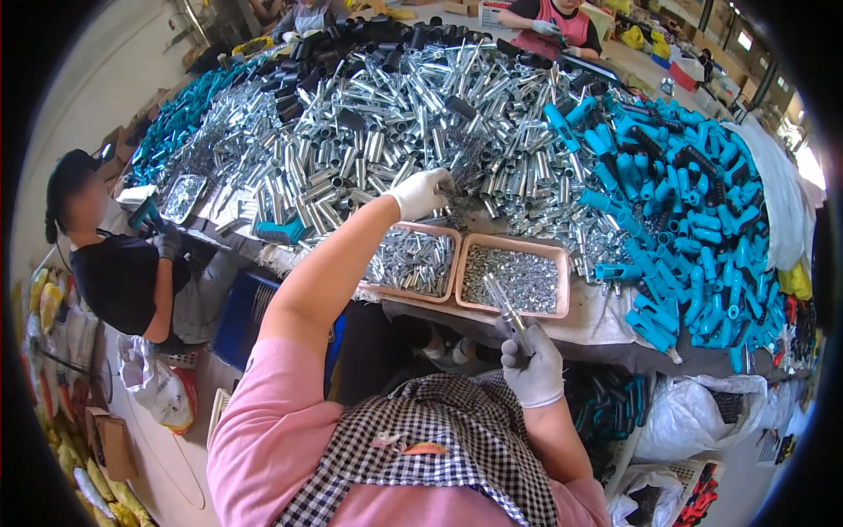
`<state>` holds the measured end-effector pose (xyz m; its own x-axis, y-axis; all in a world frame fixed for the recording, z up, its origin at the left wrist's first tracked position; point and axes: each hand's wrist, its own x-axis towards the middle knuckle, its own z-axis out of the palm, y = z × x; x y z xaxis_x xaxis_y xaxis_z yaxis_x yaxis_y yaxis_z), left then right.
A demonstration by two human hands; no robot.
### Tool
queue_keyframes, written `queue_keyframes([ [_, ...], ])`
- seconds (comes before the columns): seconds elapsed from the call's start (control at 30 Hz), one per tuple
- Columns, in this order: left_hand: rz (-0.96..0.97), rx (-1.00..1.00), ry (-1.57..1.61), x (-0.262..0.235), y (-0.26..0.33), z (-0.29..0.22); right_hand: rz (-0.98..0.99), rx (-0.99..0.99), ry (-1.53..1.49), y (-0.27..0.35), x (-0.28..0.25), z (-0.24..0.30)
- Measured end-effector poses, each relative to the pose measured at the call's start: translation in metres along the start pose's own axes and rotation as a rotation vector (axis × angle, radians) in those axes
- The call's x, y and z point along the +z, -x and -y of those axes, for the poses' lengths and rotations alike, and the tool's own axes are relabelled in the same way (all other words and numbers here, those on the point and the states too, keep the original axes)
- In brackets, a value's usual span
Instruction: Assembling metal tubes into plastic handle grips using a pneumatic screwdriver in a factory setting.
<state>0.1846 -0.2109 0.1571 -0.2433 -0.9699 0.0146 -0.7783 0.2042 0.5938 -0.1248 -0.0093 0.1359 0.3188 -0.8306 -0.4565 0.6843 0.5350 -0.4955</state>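
Note:
My left hand, in a white glove, reaches forward to a heap of thin dark springs on the table. Its fingers are bent together at the springs' edge; whether a spring is between them is too small to make out. Closer to me, my right hand, in a white glove with grey fingertips, is closed around a shiny metal tube. The tube slants up and to the left, over the right-hand tray of small metal pieces. Beside that tray stands another pink tray, holding slim metal pins.
Silver tubes are heaped across the table, with black sleeves behind. Teal handles pile up at the right. A co-worker sits at the left holding a teal part; others work at the far side. A blue crate stands below the table.

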Motion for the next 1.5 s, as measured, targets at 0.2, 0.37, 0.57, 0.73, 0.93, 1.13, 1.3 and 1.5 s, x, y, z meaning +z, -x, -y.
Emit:
queue_keyframes([
  [0.2,-0.073,-0.16,0.254,0.018,0.004,-0.019,0.085,0.053,0.089,0.012,0.004,0.002],
  [0.37,-0.127,-0.094,0.098,0.037,0.001,-0.013,0.08,0.084,0.179,0.018,0.015,0.002],
  [0.57,-0.278,-0.195,0.108,0.039,-0.016,-0.001,0.119,0.092,0.198,0.013,0.01,-0.001],
  [0.73,0.024,-0.293,-0.322,0.036,0.006,-0.072,0.116,0.076,0.183,0.014,0.006,0.0],
  [0.93,-0.019,-0.3,-0.412,0.052,-0.004,-0.065,0.122,0.065,0.25,0.012,0.006,-0.005],
  [1.13,0.047,-0.41,-0.422,0.05,-0.012,-0.085,0.089,0.074,0.245,0.014,0.002,-0.004],
  [1.3,-0.114,-0.449,-0.359,0.052,-0.015,-0.062,0.114,0.062,0.196,0.014,0.002,-0.004],
  [1.5,-0.45,-0.041,-0.381,0.009,0.037,-0.058,0.07,0.021,0.188,0.014,-0.007,0.002],
])
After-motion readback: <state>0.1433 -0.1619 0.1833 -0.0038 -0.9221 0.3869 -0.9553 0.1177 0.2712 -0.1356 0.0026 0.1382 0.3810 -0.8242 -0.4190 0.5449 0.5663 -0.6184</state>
